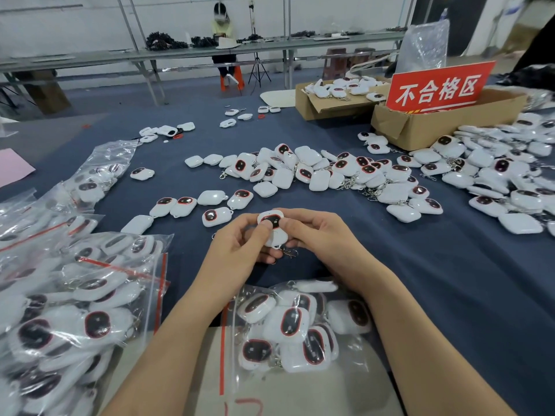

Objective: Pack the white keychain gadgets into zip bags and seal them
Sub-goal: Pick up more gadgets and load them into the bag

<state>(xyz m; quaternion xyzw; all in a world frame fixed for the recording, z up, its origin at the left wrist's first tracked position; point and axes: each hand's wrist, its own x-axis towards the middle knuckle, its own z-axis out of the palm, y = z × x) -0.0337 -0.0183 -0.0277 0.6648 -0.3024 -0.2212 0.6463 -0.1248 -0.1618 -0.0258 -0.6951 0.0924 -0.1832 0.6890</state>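
The gadget (271, 226) is held above the table (420, 280), near its front edge and between both hands, dark red-rimmed window facing up. The left hand (240, 241) grips its left side with curled fingers, thumb on the edge of the window. The right hand (315, 235) grips its right side in the same way, thumb on the upper right corner. The key ring (289, 252) hangs below the gadget, just under the fingers.

A zip bag (294, 325) lies flat between the forearms, directly in front of the hands. It contains several gadgets, and its red strip (222, 340) runs along its left edge. Whether the bag is sealed cannot be determined.

Filled bags (75, 295) are stacked on the left of the table, overlapping one another. Beyond the hands, a loose pile (315, 172) of gadgets spreads across the middle of the table and continues to the right edge, with single units scattered nearby.

At the far right stands a cardboard box (435, 124) with a red sign (438, 88) in it. A second box (330, 103) beside it holds more gadgets. A person (223, 40) sits at a far table (90, 55).
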